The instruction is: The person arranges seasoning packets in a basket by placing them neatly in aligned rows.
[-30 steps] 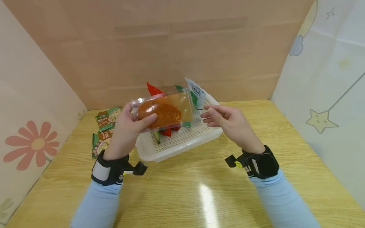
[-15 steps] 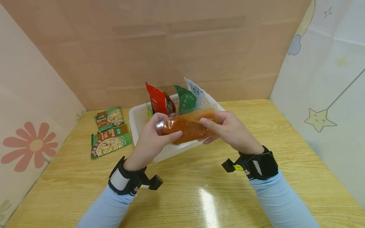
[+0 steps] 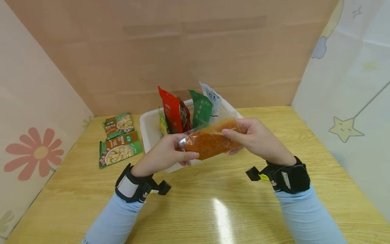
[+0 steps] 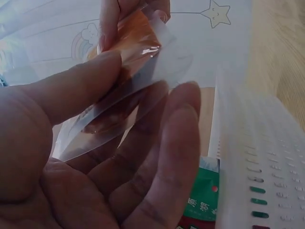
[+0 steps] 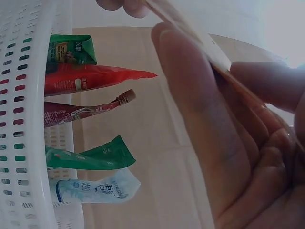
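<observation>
A clear plastic pouch of orange-red sauce (image 3: 210,142) is held slightly tilted between both hands, over the front of a white perforated basket (image 3: 149,132). My left hand (image 3: 166,152) pinches its left end, thumb on the near face and fingers behind. At the other end my right hand (image 3: 253,137) grips the pouch with its thumb in front. Behind it, in the basket, stand a red packet (image 3: 171,110), a dark red pouch with a cap (image 5: 90,109), a green packet (image 3: 201,108) and a pale blue-white packet (image 3: 213,98).
Two green-and-brown soup packets (image 3: 120,149) lie on the wooden table (image 3: 195,206), left of the basket. A yellow-green packet (image 3: 163,123) leans inside the basket's left part. A brown paper backdrop (image 3: 195,54) rises behind, with patterned walls at both sides.
My right hand has taken hold of the pouch's right end. The pouch has come lower and nearer, uncovering the packets in the basket. My left hand has shifted right and down with it.
</observation>
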The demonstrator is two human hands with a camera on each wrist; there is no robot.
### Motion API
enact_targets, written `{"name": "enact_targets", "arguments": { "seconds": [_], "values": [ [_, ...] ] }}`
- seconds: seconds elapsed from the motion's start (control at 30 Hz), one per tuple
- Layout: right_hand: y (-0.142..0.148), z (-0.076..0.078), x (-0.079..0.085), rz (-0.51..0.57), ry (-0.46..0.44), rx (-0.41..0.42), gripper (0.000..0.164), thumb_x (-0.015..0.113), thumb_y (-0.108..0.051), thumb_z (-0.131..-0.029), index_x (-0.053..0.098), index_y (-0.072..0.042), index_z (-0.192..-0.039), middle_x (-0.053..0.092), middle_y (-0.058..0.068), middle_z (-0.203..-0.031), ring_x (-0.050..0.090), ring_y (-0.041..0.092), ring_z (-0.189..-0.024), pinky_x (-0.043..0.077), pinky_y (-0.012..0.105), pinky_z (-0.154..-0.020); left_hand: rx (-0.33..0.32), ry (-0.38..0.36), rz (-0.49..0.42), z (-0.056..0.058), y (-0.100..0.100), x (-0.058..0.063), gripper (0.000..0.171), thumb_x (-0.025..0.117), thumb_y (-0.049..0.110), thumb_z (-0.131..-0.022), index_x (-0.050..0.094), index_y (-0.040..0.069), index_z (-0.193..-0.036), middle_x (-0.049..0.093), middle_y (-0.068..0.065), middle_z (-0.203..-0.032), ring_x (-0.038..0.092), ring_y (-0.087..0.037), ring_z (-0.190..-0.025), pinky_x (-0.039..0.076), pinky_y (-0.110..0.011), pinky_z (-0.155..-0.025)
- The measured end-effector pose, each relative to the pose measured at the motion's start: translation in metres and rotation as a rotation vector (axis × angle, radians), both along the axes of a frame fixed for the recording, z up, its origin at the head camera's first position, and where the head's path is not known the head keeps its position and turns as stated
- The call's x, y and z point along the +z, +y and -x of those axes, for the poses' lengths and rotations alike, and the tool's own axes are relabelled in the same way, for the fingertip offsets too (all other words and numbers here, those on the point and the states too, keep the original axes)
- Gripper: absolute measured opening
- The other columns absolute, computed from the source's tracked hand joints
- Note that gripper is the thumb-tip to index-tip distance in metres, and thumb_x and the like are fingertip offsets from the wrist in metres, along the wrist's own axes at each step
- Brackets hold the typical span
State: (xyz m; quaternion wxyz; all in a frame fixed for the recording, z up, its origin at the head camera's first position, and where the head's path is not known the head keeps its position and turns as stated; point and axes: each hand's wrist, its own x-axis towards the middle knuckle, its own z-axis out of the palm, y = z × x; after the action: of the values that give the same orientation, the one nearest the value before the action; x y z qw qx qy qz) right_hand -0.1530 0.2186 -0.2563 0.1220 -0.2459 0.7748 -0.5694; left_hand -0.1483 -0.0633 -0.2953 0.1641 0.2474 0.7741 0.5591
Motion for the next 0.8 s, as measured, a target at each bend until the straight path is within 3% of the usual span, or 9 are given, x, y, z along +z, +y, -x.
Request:
{"name": "enact_targets", "arguments": {
  "seconds": [0.17,0.5,0.7,0.8],
  "values": [
    [-0.002,-0.001,0.002,-0.044,0.035,0.015,0.027,0.062,-0.023,-0.100,0.069,-0.003,-0.117,0.071,0.013,-0.107,0.072,0.031,-0.083,0.060,0.046,-0.065,-0.007,0.027,0.042,0.002,-0.003,-0.002,0.033,0.077,0.019,-0.088,0.066,0.004,-0.115,0.070,-0.009,-0.084,0.068,-0.028,-0.071,0.060,-0.041,-0.067],
    [-0.005,-0.004,0.006,-0.083,0.042,0.020,0.027,0.062,-0.021,-0.100,0.068,-0.001,-0.117,0.070,0.015,-0.108,0.072,0.032,-0.079,0.060,0.043,-0.063,-0.027,-0.014,0.057,0.004,-0.005,-0.005,0.029,0.076,0.020,-0.089,0.067,0.003,-0.111,0.069,-0.012,-0.085,0.069,-0.025,-0.071,0.060,-0.040,-0.068],
    [-0.002,-0.007,0.008,-0.098,0.050,0.017,0.025,0.062,-0.020,-0.100,0.069,-0.001,-0.115,0.070,0.017,-0.107,0.072,0.033,-0.076,0.060,0.043,-0.062,-0.047,-0.003,0.076,0.004,-0.004,-0.006,0.032,0.078,0.024,-0.088,0.068,0.008,-0.115,0.070,-0.011,-0.085,0.068,-0.025,-0.069,0.059,-0.039,-0.065],
    [0.001,-0.010,0.011,-0.117,0.056,0.014,0.026,0.062,-0.019,-0.100,0.068,0.000,-0.115,0.070,0.017,-0.106,0.072,0.031,-0.075,0.060,0.042,-0.062,-0.054,0.014,0.101,0.006,-0.006,-0.006,0.027,0.079,0.025,-0.087,0.069,0.010,-0.107,0.070,-0.015,-0.084,0.068,-0.030,-0.071,0.059,-0.040,-0.067]
  ]
}}
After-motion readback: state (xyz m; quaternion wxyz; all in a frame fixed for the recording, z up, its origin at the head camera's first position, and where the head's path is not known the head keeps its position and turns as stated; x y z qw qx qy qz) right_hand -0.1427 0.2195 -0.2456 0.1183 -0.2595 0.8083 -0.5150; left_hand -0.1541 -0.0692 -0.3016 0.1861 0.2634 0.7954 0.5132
